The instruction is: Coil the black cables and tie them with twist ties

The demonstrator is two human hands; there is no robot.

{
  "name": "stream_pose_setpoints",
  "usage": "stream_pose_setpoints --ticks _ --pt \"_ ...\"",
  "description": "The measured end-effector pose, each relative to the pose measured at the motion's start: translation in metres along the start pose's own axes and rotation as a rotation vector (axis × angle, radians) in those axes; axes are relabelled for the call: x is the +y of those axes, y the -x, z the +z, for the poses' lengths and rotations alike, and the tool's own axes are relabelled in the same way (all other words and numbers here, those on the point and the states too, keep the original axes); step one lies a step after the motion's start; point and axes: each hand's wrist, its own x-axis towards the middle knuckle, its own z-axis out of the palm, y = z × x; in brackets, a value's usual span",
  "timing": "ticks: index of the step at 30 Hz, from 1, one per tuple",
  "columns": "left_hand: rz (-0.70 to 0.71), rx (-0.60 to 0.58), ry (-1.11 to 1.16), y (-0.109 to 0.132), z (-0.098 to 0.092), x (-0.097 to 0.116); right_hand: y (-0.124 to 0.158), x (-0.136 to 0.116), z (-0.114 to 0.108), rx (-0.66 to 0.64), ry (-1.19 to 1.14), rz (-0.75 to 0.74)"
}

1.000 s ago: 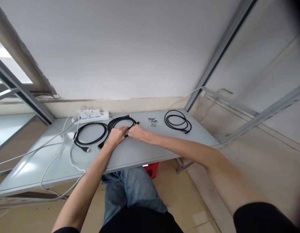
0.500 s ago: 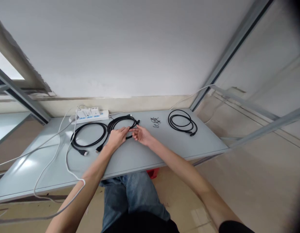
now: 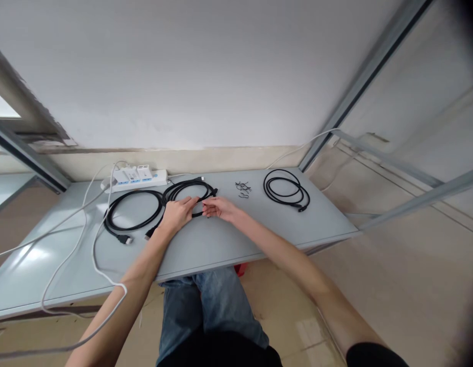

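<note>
A coiled black cable [image 3: 181,186] lies in the middle of the table, with a connector at its far edge. My left hand [image 3: 177,214] rests over its near side, fingers closed on the strands. Beside it, at the coil's near right, my right hand [image 3: 220,208] has its fingers curled and pinched together; what is between them, if anything, is too small to make out. A second black cable coil [image 3: 109,220] with a metal-tipped plug [image 3: 124,239] lies to the left. Several short black twist ties [image 3: 243,187] are scattered right of my hands.
Another black cable coil [image 3: 267,189] lies at the table's right. A white power strip [image 3: 159,177] with plugged-in adapters stands at the back left. Loose white cords [image 3: 94,250] run across the left side and over my left forearm. Grey metal posts [image 3: 324,137] frame the table [image 3: 221,247].
My right hand's fingers have curled in, where the index finger was stretched toward my left hand. The left hand stays on the middle coil. The view has shifted slightly.
</note>
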Motion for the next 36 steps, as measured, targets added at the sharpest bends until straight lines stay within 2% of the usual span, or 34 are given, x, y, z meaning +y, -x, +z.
stream_pose_setpoints --ticks 3,6,8,9,11,12,14,15,18,20,22,24,26,29,31,33,36 --pt "0.003 -0.012 -0.009 -0.001 0.0 0.0 0.005 -0.023 -0.003 -0.065 0.444 -0.076" --pt "-0.011 -0.035 -0.007 -0.003 -0.004 0.004 0.013 -0.032 0.012 -0.024 1.097 -0.351" --pt "-0.022 -0.061 -0.001 -0.004 -0.007 0.007 0.019 -0.027 0.029 0.058 1.539 -0.551" --pt "-0.022 -0.078 0.001 -0.004 -0.008 0.008 0.021 -0.022 0.037 0.074 1.73 -0.599" --pt "-0.012 -0.118 -0.001 -0.003 -0.009 0.01 0.024 -0.013 0.046 0.032 1.986 -0.586" --pt "-0.007 -0.136 -0.005 -0.003 -0.009 0.011 0.024 -0.01 0.047 -0.004 2.039 -0.566" --pt "-0.009 -0.147 -0.003 -0.003 -0.005 0.01 0.022 -0.009 0.04 -0.015 2.0 -0.557" --pt "-0.019 -0.132 0.007 -0.003 -0.002 0.009 0.019 -0.011 0.034 0.026 1.925 -0.567" --pt "-0.083 -0.011 0.058 -0.006 0.007 0.005 0.007 -0.018 0.016 0.173 1.524 -0.52" --pt "-0.122 0.067 0.1 -0.008 0.012 0.002 -0.003 -0.021 0.008 0.123 1.188 -0.388" --pt "-0.126 0.114 0.153 -0.008 0.013 0.001 -0.013 -0.022 0.002 0.006 0.898 -0.251" --pt "-0.112 0.156 0.225 -0.008 0.013 0.0 -0.02 -0.02 -0.003 -0.045 0.756 -0.195" --pt "-0.099 0.192 0.303 -0.006 0.012 0.0 -0.023 -0.014 -0.008 0.03 0.801 -0.27" --pt "-0.094 0.196 0.37 -0.005 0.01 0.0 -0.021 0.0 -0.01 0.328 1.06 -0.546" --pt "-0.102 0.173 0.376 -0.005 0.01 0.002 -0.018 0.01 -0.005 0.456 1.2 -0.705" --pt "-0.125 0.159 0.369 -0.005 0.009 0.003 -0.017 0.018 0.001 0.469 1.255 -0.79" --pt "-0.152 0.157 0.37 -0.005 0.006 0.005 -0.022 0.025 0.01 0.377 1.155 -0.832"
